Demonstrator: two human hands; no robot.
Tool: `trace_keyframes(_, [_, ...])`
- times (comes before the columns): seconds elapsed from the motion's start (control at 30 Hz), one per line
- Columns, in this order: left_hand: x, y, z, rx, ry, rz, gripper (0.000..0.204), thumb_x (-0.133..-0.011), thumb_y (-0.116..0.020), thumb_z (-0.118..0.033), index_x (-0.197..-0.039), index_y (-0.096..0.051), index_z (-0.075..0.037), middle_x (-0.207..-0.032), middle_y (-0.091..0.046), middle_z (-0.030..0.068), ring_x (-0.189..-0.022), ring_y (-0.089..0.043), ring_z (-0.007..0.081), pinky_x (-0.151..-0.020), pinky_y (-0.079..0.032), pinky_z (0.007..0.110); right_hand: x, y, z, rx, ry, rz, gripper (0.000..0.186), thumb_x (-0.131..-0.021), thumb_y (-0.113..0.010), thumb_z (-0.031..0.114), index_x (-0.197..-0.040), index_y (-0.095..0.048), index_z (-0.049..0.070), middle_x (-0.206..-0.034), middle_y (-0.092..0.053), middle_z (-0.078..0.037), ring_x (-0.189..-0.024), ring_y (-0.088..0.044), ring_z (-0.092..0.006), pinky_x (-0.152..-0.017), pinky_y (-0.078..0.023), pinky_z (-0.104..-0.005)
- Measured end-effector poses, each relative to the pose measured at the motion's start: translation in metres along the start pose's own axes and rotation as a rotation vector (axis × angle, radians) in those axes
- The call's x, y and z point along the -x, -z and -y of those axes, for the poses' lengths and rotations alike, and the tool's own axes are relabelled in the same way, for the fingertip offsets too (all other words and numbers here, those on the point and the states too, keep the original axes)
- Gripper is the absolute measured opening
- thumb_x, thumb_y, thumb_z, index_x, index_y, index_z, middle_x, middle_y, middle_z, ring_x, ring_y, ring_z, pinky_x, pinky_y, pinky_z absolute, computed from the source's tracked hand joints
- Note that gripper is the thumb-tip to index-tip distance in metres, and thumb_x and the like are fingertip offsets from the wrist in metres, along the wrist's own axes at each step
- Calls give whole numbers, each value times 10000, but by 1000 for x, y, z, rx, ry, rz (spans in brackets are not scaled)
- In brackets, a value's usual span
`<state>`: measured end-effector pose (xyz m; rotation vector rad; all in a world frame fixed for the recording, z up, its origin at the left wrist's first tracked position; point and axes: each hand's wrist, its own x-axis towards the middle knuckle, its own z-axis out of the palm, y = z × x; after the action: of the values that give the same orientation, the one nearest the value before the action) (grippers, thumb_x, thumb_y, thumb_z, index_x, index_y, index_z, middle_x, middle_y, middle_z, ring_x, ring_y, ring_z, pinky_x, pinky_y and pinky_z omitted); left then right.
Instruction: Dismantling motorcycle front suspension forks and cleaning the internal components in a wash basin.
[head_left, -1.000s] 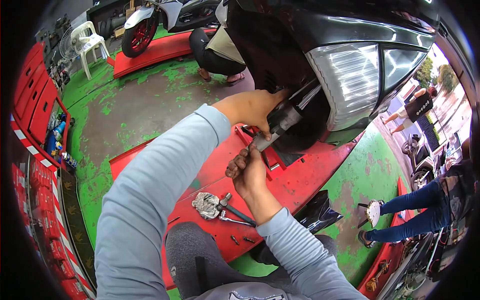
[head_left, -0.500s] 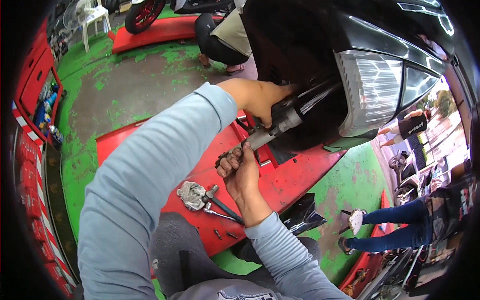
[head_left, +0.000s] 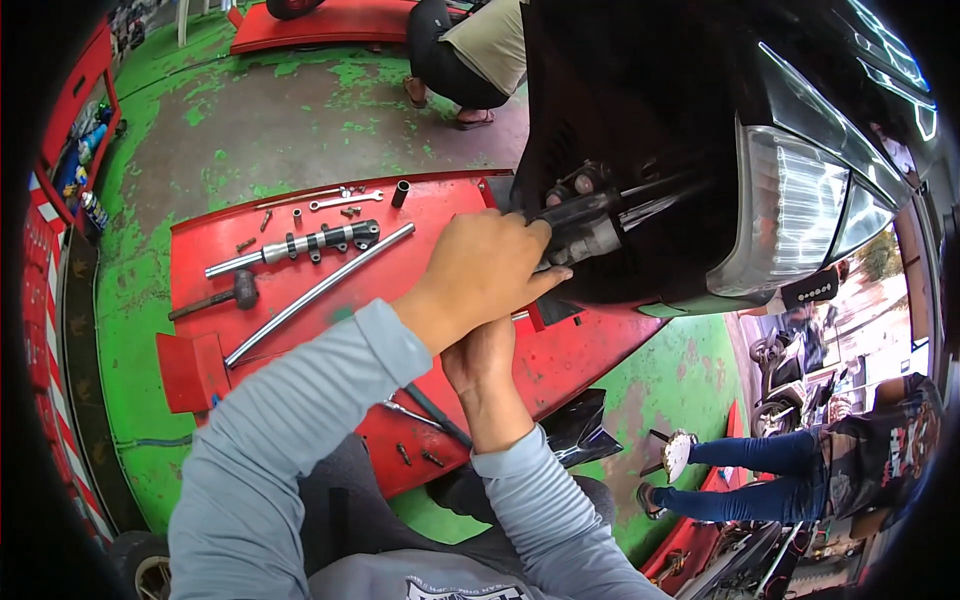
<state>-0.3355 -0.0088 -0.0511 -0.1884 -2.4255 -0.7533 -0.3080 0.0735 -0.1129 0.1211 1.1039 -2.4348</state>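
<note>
A grey fork leg (head_left: 587, 243) slants out from beneath the front of a black scooter (head_left: 640, 110). My left hand (head_left: 485, 268) is wrapped over the leg's lower end, its thumb lying along the near side. Right below it, my right hand (head_left: 482, 362) is raised to the same end; its fingers are hidden behind my left hand, so their grip does not show. A dark fork tube (head_left: 580, 208) runs alongside, close to my left fingertips.
On the red lift platform (head_left: 560, 370) lie a fork leg assembly (head_left: 300, 243), a long metal tube (head_left: 320, 293), a mallet (head_left: 243, 291), a spanner (head_left: 347, 200) and a socket (head_left: 401, 193). One person crouches (head_left: 468, 60) beyond; another stands (head_left: 770, 460) at right.
My left hand has slid down the fork leg to its lower end, now covering my right hand's fingers. The view has shifted, showing more tools on the platform.
</note>
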Motion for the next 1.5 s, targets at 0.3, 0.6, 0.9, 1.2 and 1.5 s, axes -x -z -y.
trace_keyframes(0.3, [-12,-15,-13,-101,-189,30,154,-750,-628,-210,-722,-662,-62,-638,-672,101,-604,-679,270,-554,-534,394,5,13,11,37,-29,-23,424,-1014,-449,358,-1312,-483,58,-1279,-579,-89,-1149,-589,-243,-947,-509,-393])
trace_keyframes(0.6, [-20,-2,-6,34,-236,32,255,-831,-604,-288,-704,-653,-74,-615,-639,130,-576,-652,327,-544,-527,444,8,-4,15,67,-51,-35,463,-1023,-400,405,-1326,-471,62,-1303,-566,-91,-1172,-576,-247,-984,-488,-386])
trace_keyframes(0.9, [-17,1,0,71,-254,32,251,-828,-619,-298,-749,-655,-63,-617,-633,144,-605,-647,333,-570,-505,459,11,-4,15,85,-76,-42,476,-1035,-372,412,-1338,-455,55,-1330,-543,-88,-1206,-550,-234,-1007,-469,-372])
trace_keyframes(1.2, [-14,9,1,59,-248,12,239,-799,-610,-266,-673,-668,-72,-618,-641,125,-597,-654,318,-556,-520,441,10,7,10,-108,-161,124,341,-1038,-371,363,-1082,-563,83,-901,-611,1,-798,-609,-159,-784,-516,-318])
trace_keyframes(1.5, [-13,22,8,45,-250,112,262,-835,-628,-321,-788,-657,-64,-620,-620,134,-614,-632,338,-588,-488,456,20,-30,8,-2,-150,21,306,-1036,-357,341,-920,-533,119,-632,-380,70,-582,-404,-76,-583,-401,-239])
